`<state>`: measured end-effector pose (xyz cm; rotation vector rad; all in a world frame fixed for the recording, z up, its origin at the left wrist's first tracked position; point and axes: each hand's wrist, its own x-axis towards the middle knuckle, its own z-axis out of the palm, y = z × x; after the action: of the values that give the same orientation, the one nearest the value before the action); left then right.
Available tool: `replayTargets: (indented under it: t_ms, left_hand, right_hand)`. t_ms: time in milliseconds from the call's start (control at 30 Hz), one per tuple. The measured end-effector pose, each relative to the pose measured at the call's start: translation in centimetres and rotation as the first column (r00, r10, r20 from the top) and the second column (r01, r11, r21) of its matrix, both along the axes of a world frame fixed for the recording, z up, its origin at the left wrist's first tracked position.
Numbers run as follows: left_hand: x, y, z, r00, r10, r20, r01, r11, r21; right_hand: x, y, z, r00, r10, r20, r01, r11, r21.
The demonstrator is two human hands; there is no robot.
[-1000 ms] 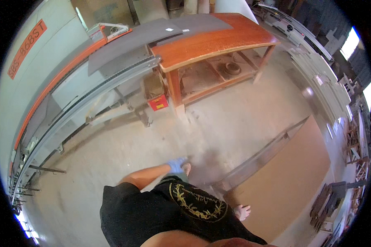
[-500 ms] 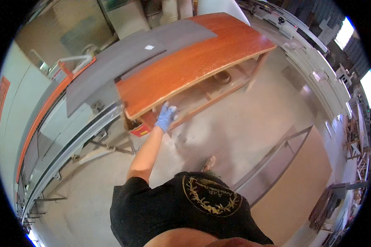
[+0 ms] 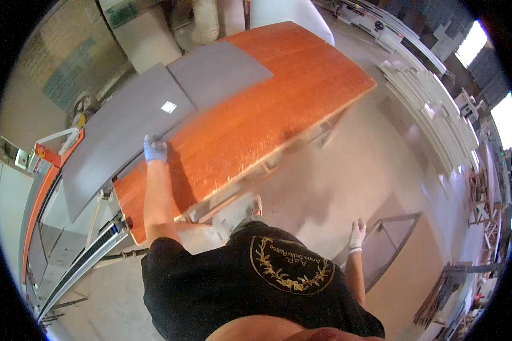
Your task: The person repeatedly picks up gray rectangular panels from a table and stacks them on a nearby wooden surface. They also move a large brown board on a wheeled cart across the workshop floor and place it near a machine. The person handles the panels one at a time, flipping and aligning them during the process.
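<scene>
My left hand (image 3: 155, 150), in a blue glove, is over the orange-brown wooden tabletop (image 3: 250, 125), at the near edge of a large grey panel (image 3: 128, 111). Its fingers are partly bent, with one raised apart from the others. Whether they touch the panel is unclear. A small white label (image 3: 168, 107) lies on the panel beyond the hand. Farther right along the tabletop lies a second grey panel (image 3: 222, 71), divided from the first by a dark line. Low at my right side, my right hand (image 3: 356, 235), in a whitish glove, holds nothing, its fingers apart.
To the left stands a machine with an orange rail (image 3: 56, 173) and a long metal edge (image 3: 85, 267). A brown board with a dark frame (image 3: 407, 256) is on the right near the floor. Stacked pale boards (image 3: 432, 113) stand beyond. Ducting (image 3: 205, 20) rises at the back.
I have come closer to the table. My left hand has moved from the table's front edge up to the grey panel's edge. My right hand has come into view.
</scene>
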<state>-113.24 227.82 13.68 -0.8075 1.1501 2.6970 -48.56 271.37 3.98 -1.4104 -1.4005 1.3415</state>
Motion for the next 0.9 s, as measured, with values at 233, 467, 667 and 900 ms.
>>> replayTargets:
  t_ms: [233, 467, 667, 900]
  left_hand:
    - [-5.1, -3.2, -3.9, 0.98, 0.193, 0.058, -0.189, 0.98, -0.057]
    - [7.6, 9.3, 2.4, 0.998, -0.057, -0.024, 0.058, 0.996, 0.066]
    - [16.2, 18.2, 2.1, 0.946, -0.07, 0.317, 0.036, 0.993, 0.112]
    - [17.8, 11.6, -0.9, 0.955, 0.259, 0.144, -0.218, 0.943, -0.251]
  right_hand:
    - [-13.8, 5.2, 5.7, 0.965, 0.176, -0.194, -0.24, 0.893, -0.382]
    - [-38.6, 11.8, 14.9, 0.482, 0.759, -0.439, -0.85, 0.526, -0.024]
    - [-57.3, 8.0, 16.4, 0.177, 0.961, -0.211, -0.947, 0.109, -0.302]
    - [-59.0, 11.0, 13.4, 0.062, 0.972, -0.227, -0.971, 0.006, -0.241]
